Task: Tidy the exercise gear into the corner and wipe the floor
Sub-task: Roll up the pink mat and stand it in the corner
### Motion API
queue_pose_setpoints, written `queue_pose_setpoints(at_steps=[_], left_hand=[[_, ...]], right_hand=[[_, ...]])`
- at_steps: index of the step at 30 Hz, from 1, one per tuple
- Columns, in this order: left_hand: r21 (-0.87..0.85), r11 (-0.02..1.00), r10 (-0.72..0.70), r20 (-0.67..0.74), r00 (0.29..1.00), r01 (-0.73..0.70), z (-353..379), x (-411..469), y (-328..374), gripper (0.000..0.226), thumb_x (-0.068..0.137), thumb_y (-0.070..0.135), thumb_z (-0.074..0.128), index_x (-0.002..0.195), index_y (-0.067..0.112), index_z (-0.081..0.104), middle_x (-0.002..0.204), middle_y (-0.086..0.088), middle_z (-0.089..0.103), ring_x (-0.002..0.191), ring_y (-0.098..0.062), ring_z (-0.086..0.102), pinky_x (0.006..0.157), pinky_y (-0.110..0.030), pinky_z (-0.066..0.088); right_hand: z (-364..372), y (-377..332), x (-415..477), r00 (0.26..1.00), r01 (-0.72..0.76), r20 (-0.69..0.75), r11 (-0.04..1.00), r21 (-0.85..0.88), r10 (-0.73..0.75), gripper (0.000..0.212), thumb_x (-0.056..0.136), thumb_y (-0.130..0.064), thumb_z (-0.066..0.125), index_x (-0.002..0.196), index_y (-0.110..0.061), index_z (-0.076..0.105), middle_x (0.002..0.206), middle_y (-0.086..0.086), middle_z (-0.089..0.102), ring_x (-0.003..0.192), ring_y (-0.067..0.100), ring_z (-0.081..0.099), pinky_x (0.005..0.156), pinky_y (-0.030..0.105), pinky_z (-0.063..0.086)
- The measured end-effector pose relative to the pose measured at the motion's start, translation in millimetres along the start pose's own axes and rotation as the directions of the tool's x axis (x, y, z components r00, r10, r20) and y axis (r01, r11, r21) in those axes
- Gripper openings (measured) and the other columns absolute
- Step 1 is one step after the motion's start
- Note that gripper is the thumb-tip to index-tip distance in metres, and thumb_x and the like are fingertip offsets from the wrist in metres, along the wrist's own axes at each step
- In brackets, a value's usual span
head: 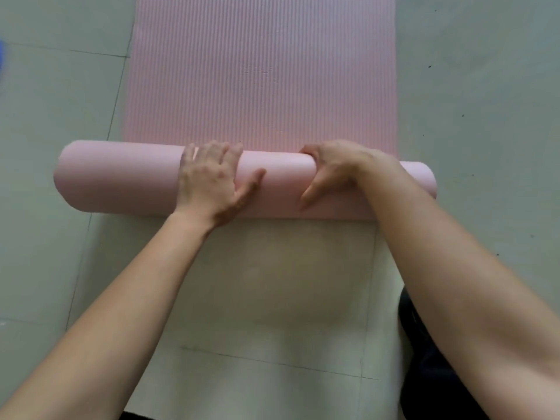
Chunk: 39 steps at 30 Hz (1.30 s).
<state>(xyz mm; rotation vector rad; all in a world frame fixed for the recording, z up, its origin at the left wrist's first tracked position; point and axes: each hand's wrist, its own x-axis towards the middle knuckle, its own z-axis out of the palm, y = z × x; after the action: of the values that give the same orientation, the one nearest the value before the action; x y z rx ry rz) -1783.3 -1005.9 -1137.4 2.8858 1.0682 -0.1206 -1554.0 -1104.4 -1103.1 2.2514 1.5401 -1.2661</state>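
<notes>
Where the view starts at 6 o'clock, both bare forearms reach forward over a paler patch of floor [272, 283], with dark clothing [430, 368] at 5 o'clock. Grey-green tiles [39, 207] with thin joint lines lie on either side. At the centre, the rolled part of the pink mat [121, 177] lies crosswise on the floor, running from 9 o'clock to 3 o'clock. The left hand [209, 180] rests on the roll just left of centre: its fingers are spread and curved over the top, and its thumb points toward 3 o'clock along the near face. The right hand [330, 174] holds the roll just right of centre: its fingers hook over the far side, and its thumb presses the near face. The two hands are near each other but apart. Beyond the roll, toward 12 o'clock, the unrolled part of the mat lies flat, ribbed side up, and runs out of view. A blurred blue object [1, 56] shows at the 10 o'clock edge.
</notes>
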Motion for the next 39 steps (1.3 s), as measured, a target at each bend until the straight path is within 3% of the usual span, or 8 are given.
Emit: queue_pose_setpoints(at_steps=[4,9,15,21,26,31,35,39], left_hand=[[0.075,0.997,-0.044,0.094,0.995,0.037,7.6,13.2,8.0,0.074,0.093,0.065,0.015,0.106,0.013,0.065,0.096,-0.02,0.068,0.089,-0.036,0.061,0.089,-0.047,0.04],[0.054,0.997,-0.061,0.211,0.976,0.05,-21.9,54.2,4.3,0.077,0.093,0.071,0.016,0.091,0.014,0.068,0.102,-0.02,0.069,0.097,-0.038,0.064,0.073,-0.038,0.04],[-0.035,0.978,-0.143,0.601,0.786,0.205,-14.7,43.6,0.8,0.084,0.092,0.075,0.021,0.126,0.011,0.063,0.135,-0.019,0.058,0.123,-0.036,0.055,0.099,-0.043,0.044],[-0.266,0.91,-0.348,-0.071,0.935,0.318,-12.6,1.2,4.7,0.049,0.102,0.043,0.027,0.094,0.01,0.062,0.102,-0.022,0.066,0.095,-0.04,0.059,0.081,-0.045,0.042],[0.016,0.974,-0.228,0.089,0.97,0.227,22.7,-22.2,8.2,0.077,0.093,0.067,0.02,0.144,0.015,0.044,0.145,-0.018,0.047,0.139,-0.034,0.036,0.117,-0.054,0.011],[0.132,0.973,-0.197,0.047,0.979,0.19,4.4,19.1,1.1,0.076,0.093,0.069,0.017,0.106,0.01,0.064,0.096,-0.021,0.067,0.09,-0.037,0.062,0.09,-0.048,0.041],[0.11,0.967,-0.251,0.214,0.944,0.232,-28.4,59.1,-5.2,0.081,0.093,0.071,0.016,0.102,0.01,0.068,0.105,-0.024,0.068,0.099,-0.039,0.065,0.083,-0.042,0.045],[-0.059,0.912,-0.296,0.592,0.749,0.407,-23.9,63.2,-12.1,0.094,0.089,0.079,0.022,0.134,0.003,0.055,0.144,-0.021,0.05,0.132,-0.038,0.048,0.107,-0.046,0.037]], right_hand=[[31.7,4.8,-7.6,0.967,-0.052,-0.252,0.995,-0.09,0.028,0.114,0.059,-0.075,0.076,0.154,-0.031,0.031,0.154,0.011,0.038,0.141,0.032,0.036,0.119,0.05,0.023],[90.1,-7.2,-35.6,0.861,-0.034,-0.506,0.986,-0.164,-0.055,0.135,0.056,-0.073,0.075,0.16,-0.025,0.004,0.164,0.016,0.013,0.152,0.036,0.011,0.123,0.057,0.0],[71.8,-9.4,-36.6,0.947,0.014,-0.311,0.979,-0.206,-0.079,0.126,0.054,-0.069,0.081,0.157,-0.035,0.017,0.14,0.003,0.049,0.127,0.03,0.05,0.108,0.046,0.034],[18.2,-3.0,-4.4,0.988,0.06,-0.138,0.998,-0.035,-0.064,0.121,0.049,-0.066,0.088,0.153,-0.035,0.034,0.143,0.002,0.058,0.129,0.027,0.056,0.105,0.039,0.045],[36.2,8.2,-7.2,0.902,-0.063,-0.431,0.996,-0.067,0.028,0.118,0.06,-0.077,0.076,0.156,-0.032,0.026,0.16,0.008,0.031,0.148,0.029,0.027,0.123,0.053,0.01],[97.7,4.0,-27.8,0.808,-0.044,-0.586,0.987,-0.154,-0.056,0.13,0.06,-0.083,0.067,0.16,-0.021,0.013,0.166,0.019,0.009,0.154,0.038,0.004,0.123,0.054,-0.007],[86.8,4.9,-23.2,0.81,-0.083,-0.585,0.981,-0.173,-0.035,0.149,0.051,-0.061,0.089,0.159,-0.03,-0.009,0.166,0.017,-0.012,0.153,0.035,-0.015,0.115,0.052,-0.024],[59.4,3.6,-28.8,0.876,-0.092,-0.483,0.975,-0.2,-0.017,0.137,0.053,-0.064,0.084,0.16,-0.033,0.005,0.162,0.009,0.02,0.152,0.033,0.011,0.12,0.059,-0.007]])
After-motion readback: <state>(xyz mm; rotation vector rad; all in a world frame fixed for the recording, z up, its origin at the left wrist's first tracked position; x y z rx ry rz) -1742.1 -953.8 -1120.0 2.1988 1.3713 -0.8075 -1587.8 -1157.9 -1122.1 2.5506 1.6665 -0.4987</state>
